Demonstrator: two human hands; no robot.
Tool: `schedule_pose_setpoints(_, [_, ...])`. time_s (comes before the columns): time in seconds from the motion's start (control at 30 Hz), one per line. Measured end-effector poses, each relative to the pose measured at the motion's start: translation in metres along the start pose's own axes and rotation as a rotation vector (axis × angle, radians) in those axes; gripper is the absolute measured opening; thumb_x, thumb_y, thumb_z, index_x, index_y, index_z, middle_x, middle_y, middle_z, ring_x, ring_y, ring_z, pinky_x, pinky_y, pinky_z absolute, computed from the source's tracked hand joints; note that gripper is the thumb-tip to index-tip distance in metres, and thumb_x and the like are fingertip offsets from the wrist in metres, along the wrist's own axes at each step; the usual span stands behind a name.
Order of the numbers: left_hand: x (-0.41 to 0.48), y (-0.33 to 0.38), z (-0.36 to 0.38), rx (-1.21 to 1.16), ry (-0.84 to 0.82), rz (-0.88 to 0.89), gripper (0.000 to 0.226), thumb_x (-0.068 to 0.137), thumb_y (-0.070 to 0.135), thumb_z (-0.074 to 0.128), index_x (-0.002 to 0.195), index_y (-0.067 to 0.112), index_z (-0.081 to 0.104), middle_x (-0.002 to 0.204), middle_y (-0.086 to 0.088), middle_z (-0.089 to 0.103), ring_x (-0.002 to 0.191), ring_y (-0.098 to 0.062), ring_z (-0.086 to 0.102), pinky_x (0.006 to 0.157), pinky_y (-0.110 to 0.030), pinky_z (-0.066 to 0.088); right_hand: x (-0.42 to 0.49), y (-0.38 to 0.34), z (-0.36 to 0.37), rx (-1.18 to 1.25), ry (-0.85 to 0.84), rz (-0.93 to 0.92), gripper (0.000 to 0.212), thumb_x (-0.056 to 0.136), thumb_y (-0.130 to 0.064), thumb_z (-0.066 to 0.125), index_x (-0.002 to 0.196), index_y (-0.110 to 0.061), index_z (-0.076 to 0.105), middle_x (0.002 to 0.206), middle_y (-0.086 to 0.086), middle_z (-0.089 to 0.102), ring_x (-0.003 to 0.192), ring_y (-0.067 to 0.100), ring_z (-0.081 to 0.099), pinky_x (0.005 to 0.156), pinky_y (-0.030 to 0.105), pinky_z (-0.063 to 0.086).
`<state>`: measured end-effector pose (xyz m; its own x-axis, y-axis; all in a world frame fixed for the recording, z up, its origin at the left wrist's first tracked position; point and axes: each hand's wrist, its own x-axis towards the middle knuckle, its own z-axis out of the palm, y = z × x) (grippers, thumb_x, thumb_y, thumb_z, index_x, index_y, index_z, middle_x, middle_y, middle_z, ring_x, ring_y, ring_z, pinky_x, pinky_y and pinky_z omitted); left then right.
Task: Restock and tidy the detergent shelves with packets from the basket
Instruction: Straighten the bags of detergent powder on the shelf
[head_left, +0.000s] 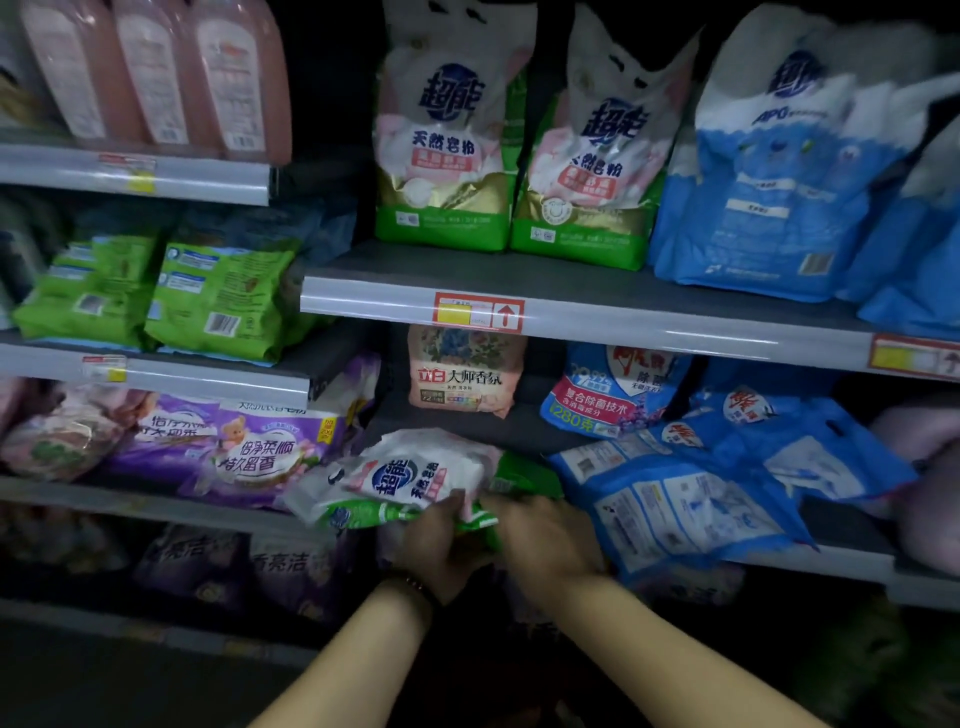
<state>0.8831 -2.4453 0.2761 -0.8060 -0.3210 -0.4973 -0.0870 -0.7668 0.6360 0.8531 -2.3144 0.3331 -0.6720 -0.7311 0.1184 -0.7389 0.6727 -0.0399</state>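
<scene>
A white, pink and green detergent packet (400, 480) lies on its side at the front edge of the lower middle shelf (831, 535). My left hand (441, 545) grips its green bottom end from below, thumb on top. My right hand (545, 540) holds the same end from the right, fingers curled over the green edge. Two matching packets (447, 156) stand upright on the shelf above. The basket is out of view.
A pink floral packet (465, 371) stands at the back of the lower shelf. Blue packets (685, 493) lie slumped to the right of my hands. Purple packets (249, 441) and green packets (223, 291) fill the left shelves. Large blue bags (769, 171) stand upper right.
</scene>
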Motion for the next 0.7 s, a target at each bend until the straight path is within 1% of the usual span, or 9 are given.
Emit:
schedule_pose_setpoints(0.07, [-0.012,-0.003,-0.008,0.013,0.018,0.036,0.037,0.104,0.024,0.052,0.130,0.000,0.064,0.109,-0.026,0.076,0.083,-0.035,0.077,0.064,-0.046,0.064,-0.016,0.007,-0.005,0.122,-0.003,-0.037,0.045,0.094,-0.055,0.051,0.138,-0.049,0.052,0.124,-0.003,0.075,0.112,0.027,0.072,0.090,0.039,0.058])
schedule_pose_setpoints(0.13, [-0.024,-0.008,-0.021,0.055,0.033,0.081,0.034,0.107,0.020,0.050,0.133,0.001,0.063,0.115,-0.027,0.075,0.084,-0.036,0.076,0.063,-0.046,0.064,-0.028,0.018,-0.013,0.437,-0.056,-0.003,0.046,0.083,-0.064,0.056,0.127,-0.052,0.062,0.116,-0.014,0.078,0.105,0.013,0.074,0.092,0.038,0.060])
schedule_pose_setpoints(0.23, [-0.050,-0.018,-0.045,0.121,0.087,0.135,0.022,0.105,0.014,0.057,0.123,0.006,0.066,0.104,-0.025,0.078,0.081,-0.037,0.076,0.057,-0.043,0.063,-0.030,0.040,-0.011,0.730,0.004,0.149,0.020,0.088,-0.049,0.070,0.104,-0.039,0.076,0.101,-0.022,0.077,0.099,0.000,0.071,0.096,0.037,0.059])
schedule_pose_setpoints(0.33, [-0.078,-0.022,-0.059,0.186,0.097,0.163,0.025,0.097,0.010,0.068,0.120,0.003,0.070,0.104,-0.024,0.078,0.092,-0.039,0.074,0.074,-0.050,0.063,-0.027,0.045,-0.007,0.775,-0.040,0.279,0.042,0.085,-0.042,0.082,0.124,-0.034,0.070,0.119,-0.015,0.067,0.119,0.010,0.065,0.105,0.032,0.052])
schedule_pose_setpoints(0.43, [-0.104,-0.011,-0.069,0.230,0.102,0.202,0.041,0.083,0.007,0.077,0.122,0.000,0.071,0.110,-0.023,0.078,0.108,-0.044,0.071,0.101,-0.060,0.054,-0.031,0.040,-0.009,0.995,-0.094,0.341,0.080,0.056,-0.062,0.084,0.129,-0.033,0.065,0.123,-0.009,0.063,0.121,0.015,0.061,0.104,0.034,0.049])
schedule_pose_setpoints(0.5, [-0.123,-0.003,-0.073,0.260,0.050,0.198,0.036,0.086,0.002,0.074,0.121,-0.003,0.070,0.112,-0.025,0.076,0.107,-0.046,0.072,0.101,-0.060,0.055,-0.034,0.041,-0.003,1.049,-0.136,0.387,0.086,0.057,-0.064,0.088,0.133,-0.037,0.059,0.121,-0.010,0.060,0.117,0.014,0.060,0.102,0.034,0.048])
schedule_pose_setpoints(0.57, [-0.143,0.004,-0.073,0.287,-0.033,0.209,0.026,0.091,-0.002,0.067,0.117,-0.003,0.071,0.111,-0.026,0.076,0.093,-0.040,0.077,0.086,-0.052,0.063,-0.040,0.048,0.009,1.138,-0.208,0.398,0.085,0.056,-0.065,0.092,0.129,-0.037,0.060,0.131,-0.004,0.065,0.121,0.018,0.064,0.110,0.042,0.049])
schedule_pose_setpoints(0.63, [-0.161,0.013,-0.072,0.328,-0.129,0.266,0.028,0.094,-0.003,0.064,0.120,-0.003,0.070,0.114,-0.025,0.076,0.092,-0.037,0.078,0.078,-0.046,0.066,-0.053,0.048,0.002,1.299,-0.292,0.417,0.093,0.053,-0.060,0.096,0.133,-0.023,0.068,0.138,0.010,0.069,0.121,0.032,0.069,0.112,0.050,0.050])
schedule_pose_setpoints(0.7, [-0.177,0.027,-0.069,0.374,-0.231,0.318,0.037,0.090,-0.002,0.071,0.127,-0.003,0.067,0.124,-0.027,0.072,0.108,-0.045,0.073,0.091,-0.054,0.062,-0.070,0.039,-0.022,1.437,-0.339,0.347,0.083,0.060,-0.041,0.095,0.130,-0.005,0.069,0.125,0.020,0.072,0.114,0.043,0.069,0.103,0.050,0.053])
